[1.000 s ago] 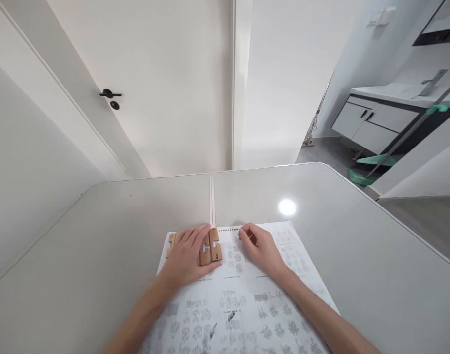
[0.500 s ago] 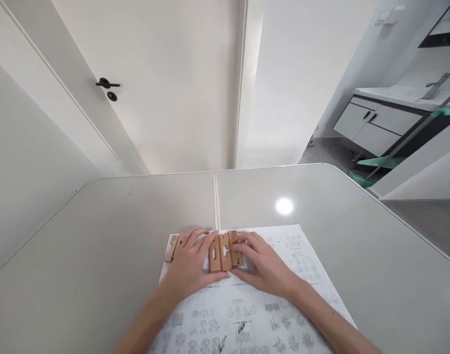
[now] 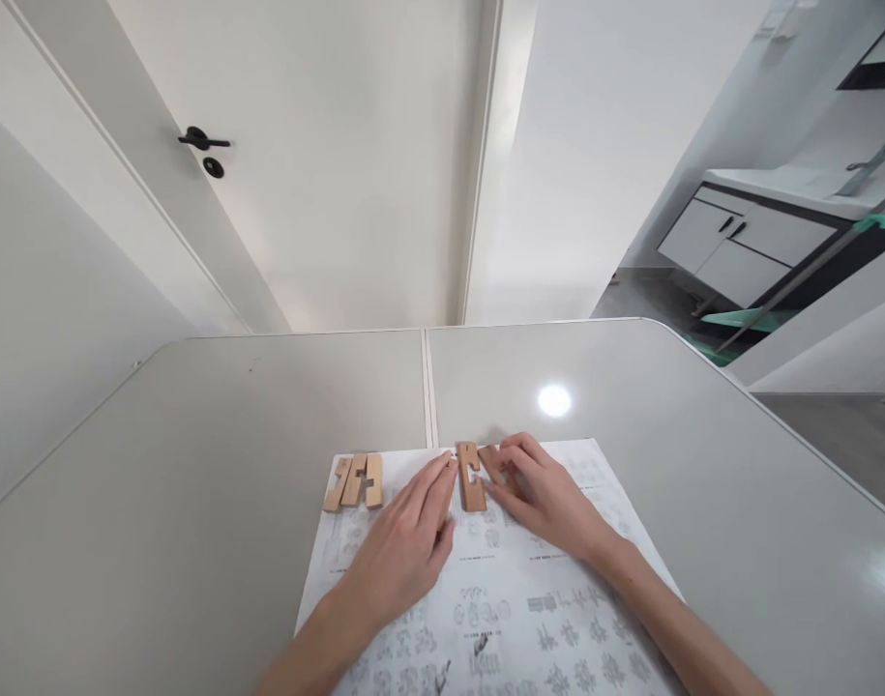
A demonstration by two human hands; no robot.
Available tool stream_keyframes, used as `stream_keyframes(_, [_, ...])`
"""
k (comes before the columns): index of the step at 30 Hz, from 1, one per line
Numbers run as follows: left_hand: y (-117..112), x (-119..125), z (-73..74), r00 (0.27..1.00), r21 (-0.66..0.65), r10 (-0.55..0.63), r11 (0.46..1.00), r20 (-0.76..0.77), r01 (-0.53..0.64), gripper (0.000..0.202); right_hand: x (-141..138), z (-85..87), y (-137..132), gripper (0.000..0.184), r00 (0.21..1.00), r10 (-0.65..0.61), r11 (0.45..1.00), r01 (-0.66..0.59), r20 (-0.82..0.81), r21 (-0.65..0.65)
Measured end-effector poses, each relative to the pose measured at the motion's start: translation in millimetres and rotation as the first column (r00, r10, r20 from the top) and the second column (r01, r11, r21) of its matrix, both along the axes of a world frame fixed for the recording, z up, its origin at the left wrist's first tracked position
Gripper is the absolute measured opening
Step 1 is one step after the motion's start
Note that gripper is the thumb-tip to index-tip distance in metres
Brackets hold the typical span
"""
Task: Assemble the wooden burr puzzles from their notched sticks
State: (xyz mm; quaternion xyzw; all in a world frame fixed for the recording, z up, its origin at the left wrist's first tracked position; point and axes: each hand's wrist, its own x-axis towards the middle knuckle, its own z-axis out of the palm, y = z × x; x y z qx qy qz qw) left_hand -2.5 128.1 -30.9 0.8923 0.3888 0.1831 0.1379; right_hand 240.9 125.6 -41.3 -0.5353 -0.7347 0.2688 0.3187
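Grey table point(image 3: 231, 435), left hand point(image 3: 405, 541) off three pieces point(image 3: 355, 481), other pieces point(image 3: 470, 477) slid right.

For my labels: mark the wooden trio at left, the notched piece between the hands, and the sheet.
wooden trio point(image 3: 355, 480): head view, middle piece.
notched piece point(image 3: 466, 476): head view, long spine.
sheet point(image 3: 507, 580): head view, printed centre.

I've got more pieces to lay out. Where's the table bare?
Bare table lies left of the printed sheet, right of it, and beyond it. Crowded: the sheet's far end, with the left hand, right hand and wooden pieces.
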Motion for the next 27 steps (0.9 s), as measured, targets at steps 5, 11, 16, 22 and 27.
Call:
stream_keyframes(5, [0,1,-2.7,0.983,0.124,0.182,0.976,-0.024,-0.178,0.04,4,-8.8,3,0.021,0.955,-0.225,0.97,0.201,0.192,0.133])
stream_keyframes(11, [2,0,-4.8,0.966,0.245,0.232,0.949,-0.111,-0.199,0.029,2,-11.3,4,0.02,0.96,-0.174,0.977,0.141,0.218,0.16])
stream_keyframes(16, [4,-1,-8.5,0.973,0.268,0.216,0.945,-0.084,-0.187,0.029,0,-8.0,3,0.02,0.974,-0.158,0.983,0.139,0.161,0.12])
stream_keyframes(22, [-5,3,3.4,0.939,-0.191,0.299,0.945,0.171,-0.267,0.028,-1,0.3,0,0.024,0.977,-0.212,0.972,0.211,0.002,-0.101])
stream_keyframes(27, [-12,14,14.7,0.821,-0.61,0.388,0.79,0.419,-0.062,0.032,-6,17.0,-4,0.035,0.896,-0.26,0.941,0.151,-0.361,-0.303])
